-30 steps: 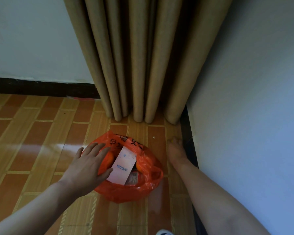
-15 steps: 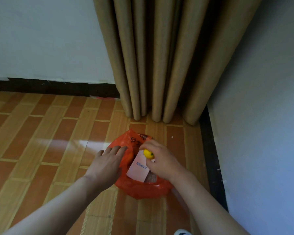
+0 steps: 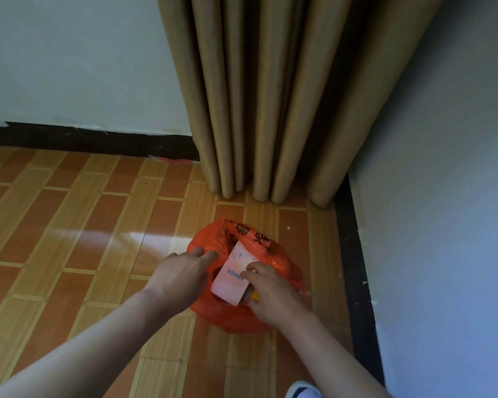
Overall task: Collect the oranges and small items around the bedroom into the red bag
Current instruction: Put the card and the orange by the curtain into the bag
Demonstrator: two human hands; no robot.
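Observation:
The red plastic bag [image 3: 236,320] lies open on the wooden floor near the room's corner. A white box with blue lettering [image 3: 232,278] sticks up inside it. My left hand [image 3: 181,275] reaches to the bag's left rim, its straight fingers touching the plastic. My right hand [image 3: 273,291] is lowered into the right side of the bag, fingers curled round a small yellow-orange fruit [image 3: 255,296]. Only a sliver of the fruit shows under my palm. Anything else in the bag is hidden by the box and my hands.
Tan curtains [image 3: 270,96] hang to the floor just behind the bag. A pale wall [image 3: 443,225] with a black skirting [image 3: 348,225] runs close on the right. Tiled wooden floor [image 3: 69,239] stretches to the left. A white shoe tip [image 3: 304,390] shows at the bottom.
My right hand picked the small fruit off the floor by the skirting, carried it over the bag and has now sunk into the bag with it. My left hand stayed at the rim.

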